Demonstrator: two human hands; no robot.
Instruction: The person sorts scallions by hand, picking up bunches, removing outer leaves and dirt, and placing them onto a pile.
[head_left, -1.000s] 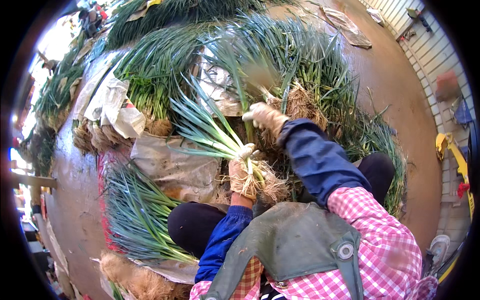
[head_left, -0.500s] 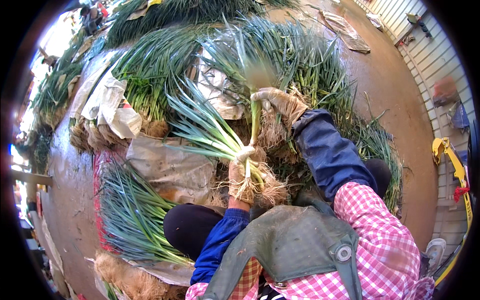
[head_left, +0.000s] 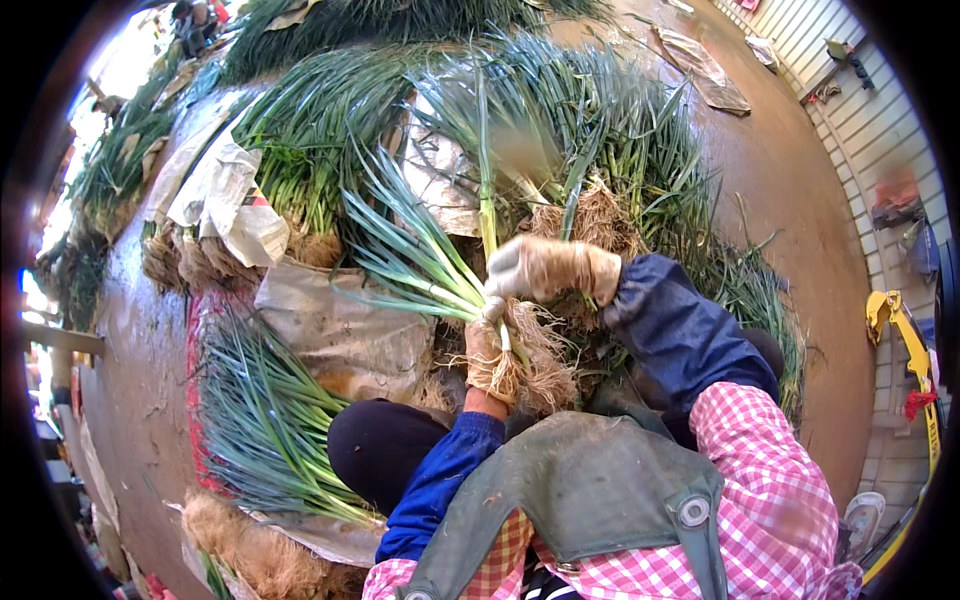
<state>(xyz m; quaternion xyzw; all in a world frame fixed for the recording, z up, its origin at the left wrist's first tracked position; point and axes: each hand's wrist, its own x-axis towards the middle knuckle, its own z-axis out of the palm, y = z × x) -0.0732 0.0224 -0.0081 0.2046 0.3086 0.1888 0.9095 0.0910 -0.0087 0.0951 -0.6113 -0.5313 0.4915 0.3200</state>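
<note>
My gloved left hand point(head_left: 483, 352) is closed round a small bunch of green onions point(head_left: 425, 262). Their leaves fan out to the upper left, and their pale roots point(head_left: 542, 365) hang at the right of the hand. Just above it, my gloved right hand point(head_left: 540, 268) is curled closed at the lower part of an upright green onion stalk point(head_left: 487, 205). The fingers hide where that stalk meets the bunch. Beyond my right hand lies a heap of green onions point(head_left: 640, 140) with brown, soil-coated roots.
More green onions point(head_left: 265, 430) lie at the left by my knee, beside a dirty pale sack point(head_left: 345, 325). Root clumps point(head_left: 260, 550) sit at the lower left. Further heaps point(head_left: 330, 120) stand ahead, partly under white sacking point(head_left: 230, 200). A yellow metal arm point(head_left: 915, 345) is at the right.
My right hand has come down along the upright stalk, close to my left hand. The left hand keeps its hold on the bunch, nearly in place.
</note>
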